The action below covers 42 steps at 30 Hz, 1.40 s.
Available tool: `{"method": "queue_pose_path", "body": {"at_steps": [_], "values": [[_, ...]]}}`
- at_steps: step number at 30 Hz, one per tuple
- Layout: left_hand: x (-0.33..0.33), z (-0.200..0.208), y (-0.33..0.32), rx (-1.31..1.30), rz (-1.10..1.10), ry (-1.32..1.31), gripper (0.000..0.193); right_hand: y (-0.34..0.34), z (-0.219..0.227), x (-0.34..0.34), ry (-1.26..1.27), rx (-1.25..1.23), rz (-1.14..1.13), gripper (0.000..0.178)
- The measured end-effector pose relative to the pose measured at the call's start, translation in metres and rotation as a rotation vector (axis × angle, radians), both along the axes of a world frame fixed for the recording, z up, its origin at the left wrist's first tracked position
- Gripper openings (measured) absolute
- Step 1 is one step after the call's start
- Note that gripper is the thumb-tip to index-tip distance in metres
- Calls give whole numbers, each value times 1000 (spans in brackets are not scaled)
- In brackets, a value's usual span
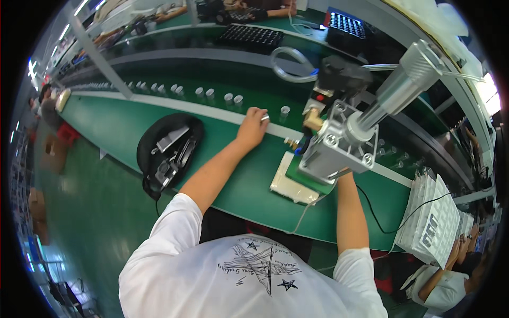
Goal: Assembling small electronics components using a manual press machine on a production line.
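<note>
My left hand (252,129) is at the conveyor's near rail, its fingers closed around a small white cup-shaped part (265,118). Just beyond it, a similar small white part (285,110) stands on the dark belt. On the right, my forearm reaches behind a metal pneumatic press (339,140). Only a sliver of my right hand (344,173) shows at the press's lower edge; the fingers are hidden. Below the press head lies a cream-coloured block (290,183) on the green bench.
Several white parts line the conveyor belt (217,108). A black open case (169,151) holding metallic items sits left on the green bench (111,119). White trays (430,220) are stacked at the right edge, near another person (442,286). A black cable (379,225) crosses the bench.
</note>
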<state>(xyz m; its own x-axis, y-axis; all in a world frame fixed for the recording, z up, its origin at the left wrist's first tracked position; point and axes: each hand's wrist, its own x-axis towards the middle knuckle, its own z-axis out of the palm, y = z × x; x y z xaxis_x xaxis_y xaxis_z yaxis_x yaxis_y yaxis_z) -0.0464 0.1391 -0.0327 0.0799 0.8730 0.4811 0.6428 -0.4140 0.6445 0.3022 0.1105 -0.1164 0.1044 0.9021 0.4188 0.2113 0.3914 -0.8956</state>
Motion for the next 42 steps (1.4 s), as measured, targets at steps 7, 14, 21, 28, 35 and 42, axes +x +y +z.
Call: {"method": "queue_pose_path", "body": {"at_steps": [7,14,21,28,35,42], "values": [[-14,-18,65,-135,62,237,32,63,55,-40,-426,-138,-2,33],[-34,-23,75,-102,6,193,36,63,113,-54,-834,-148,-356,37],[-37,-13,12,-14,-3,-53,14,98,60,17,-1191,-456,-399,25],[-31,28,-86,-58,-31,9,12,59,118,29,-1134,-379,-595,23],[-22,30,-124,-129,-49,-231,14,26,92,27,-402,-215,-191,33],[7,44,-160,-135,-164,-238,16,-120,164,-59,-573,-384,82,34]]}}
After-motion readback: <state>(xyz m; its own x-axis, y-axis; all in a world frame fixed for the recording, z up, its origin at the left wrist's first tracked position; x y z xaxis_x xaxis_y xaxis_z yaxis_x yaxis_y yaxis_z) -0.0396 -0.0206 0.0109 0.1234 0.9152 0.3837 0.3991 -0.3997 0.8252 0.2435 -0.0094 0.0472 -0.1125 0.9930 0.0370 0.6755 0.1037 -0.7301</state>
